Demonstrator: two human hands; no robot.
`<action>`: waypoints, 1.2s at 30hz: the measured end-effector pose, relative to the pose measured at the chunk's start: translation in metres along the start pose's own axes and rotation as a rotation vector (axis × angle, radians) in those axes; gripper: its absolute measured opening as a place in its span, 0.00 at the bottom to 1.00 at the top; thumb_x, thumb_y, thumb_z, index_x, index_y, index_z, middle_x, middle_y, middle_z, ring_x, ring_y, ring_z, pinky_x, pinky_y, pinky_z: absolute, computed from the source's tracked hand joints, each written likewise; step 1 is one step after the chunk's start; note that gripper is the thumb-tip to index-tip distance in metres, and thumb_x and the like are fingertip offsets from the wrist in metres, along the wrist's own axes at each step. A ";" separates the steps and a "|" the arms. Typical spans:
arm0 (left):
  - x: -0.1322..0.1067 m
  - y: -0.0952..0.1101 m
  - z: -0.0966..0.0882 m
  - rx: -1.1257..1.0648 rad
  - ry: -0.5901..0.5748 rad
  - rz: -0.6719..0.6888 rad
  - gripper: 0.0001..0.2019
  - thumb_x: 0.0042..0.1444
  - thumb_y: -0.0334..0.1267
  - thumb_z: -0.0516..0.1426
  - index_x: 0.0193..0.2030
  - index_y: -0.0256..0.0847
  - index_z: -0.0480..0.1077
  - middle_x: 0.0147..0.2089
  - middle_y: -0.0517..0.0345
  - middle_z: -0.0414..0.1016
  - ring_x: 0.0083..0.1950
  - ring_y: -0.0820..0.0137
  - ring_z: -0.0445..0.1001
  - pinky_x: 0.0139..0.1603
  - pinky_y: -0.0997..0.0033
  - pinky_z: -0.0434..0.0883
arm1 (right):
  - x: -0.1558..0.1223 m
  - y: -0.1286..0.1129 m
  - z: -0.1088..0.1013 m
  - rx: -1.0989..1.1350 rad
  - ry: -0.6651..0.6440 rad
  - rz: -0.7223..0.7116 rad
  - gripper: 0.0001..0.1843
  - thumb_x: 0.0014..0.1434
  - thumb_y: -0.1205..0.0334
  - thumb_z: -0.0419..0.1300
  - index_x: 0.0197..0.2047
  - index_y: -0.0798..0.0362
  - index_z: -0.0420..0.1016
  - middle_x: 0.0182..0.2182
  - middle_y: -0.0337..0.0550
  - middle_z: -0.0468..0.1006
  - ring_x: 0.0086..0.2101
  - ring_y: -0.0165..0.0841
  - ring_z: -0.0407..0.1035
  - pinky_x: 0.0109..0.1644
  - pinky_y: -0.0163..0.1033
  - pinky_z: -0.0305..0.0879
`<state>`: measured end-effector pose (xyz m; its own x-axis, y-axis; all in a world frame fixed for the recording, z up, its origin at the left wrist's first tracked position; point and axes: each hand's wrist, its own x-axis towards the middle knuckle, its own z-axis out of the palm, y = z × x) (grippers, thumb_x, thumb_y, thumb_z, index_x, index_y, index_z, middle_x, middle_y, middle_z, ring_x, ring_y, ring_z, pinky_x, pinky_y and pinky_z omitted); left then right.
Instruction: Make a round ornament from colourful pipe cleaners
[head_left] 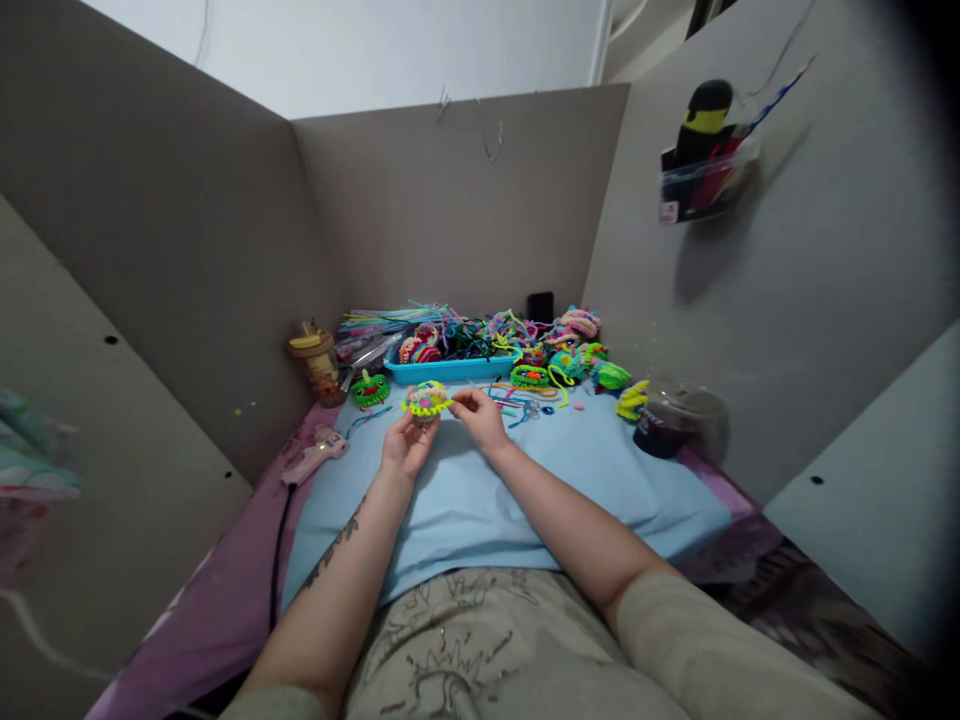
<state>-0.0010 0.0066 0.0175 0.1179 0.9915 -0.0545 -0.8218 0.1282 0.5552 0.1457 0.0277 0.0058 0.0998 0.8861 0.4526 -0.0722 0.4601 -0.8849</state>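
Observation:
My left hand (405,442) is curled under a small round pipe-cleaner piece (426,400) in yellow, pink and green, holding it up over the light blue cloth (525,490). My right hand (478,412) pinches the right edge of the same piece with thumb and forefinger. Both forearms reach forward from my lap across the cloth.
A blue tray (450,369) of bright pipe-cleaner pieces stands behind, with loose pipe cleaners (390,318) and more finished pieces (530,376) around it. A pink glue gun (316,452) lies left, a jar (321,362) beyond it, a lidded dark drink cup (667,420) right. Grey partition walls (187,250) enclose the desk.

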 end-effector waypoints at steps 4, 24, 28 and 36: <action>0.000 0.002 -0.001 0.012 -0.029 -0.026 0.22 0.58 0.29 0.51 0.59 0.45 0.62 0.43 0.55 0.78 0.40 0.70 0.77 0.47 0.68 0.73 | -0.001 -0.003 0.000 0.039 -0.023 0.007 0.12 0.45 0.54 0.64 0.31 0.52 0.72 0.25 0.37 0.74 0.26 0.30 0.68 0.32 0.36 0.67; -0.003 0.005 0.003 -0.013 -0.022 -0.045 0.19 0.57 0.27 0.48 0.55 0.40 0.65 0.37 0.54 0.78 0.36 0.70 0.77 0.39 0.69 0.76 | -0.004 -0.005 0.002 0.304 -0.090 0.304 0.20 0.38 0.50 0.70 0.30 0.54 0.74 0.21 0.35 0.74 0.22 0.28 0.68 0.22 0.31 0.60; -0.004 0.005 0.004 -0.008 -0.014 -0.051 0.18 0.56 0.26 0.48 0.53 0.38 0.66 0.36 0.52 0.78 0.35 0.69 0.77 0.37 0.69 0.76 | -0.003 -0.006 0.002 0.446 -0.071 0.414 0.22 0.31 0.52 0.73 0.29 0.55 0.75 0.22 0.35 0.75 0.22 0.27 0.68 0.24 0.30 0.60; -0.003 0.002 0.004 0.019 0.035 -0.070 0.20 0.56 0.26 0.49 0.56 0.36 0.65 0.33 0.52 0.78 0.32 0.69 0.77 0.38 0.69 0.76 | 0.000 -0.001 0.001 0.683 -0.047 0.567 0.15 0.36 0.68 0.72 0.30 0.56 0.75 0.20 0.35 0.74 0.22 0.24 0.67 0.23 0.27 0.61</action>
<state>-0.0009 0.0038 0.0224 0.1545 0.9804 -0.1225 -0.8015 0.1969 0.5647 0.1449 0.0274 0.0064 -0.1707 0.9852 -0.0167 -0.6765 -0.1295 -0.7250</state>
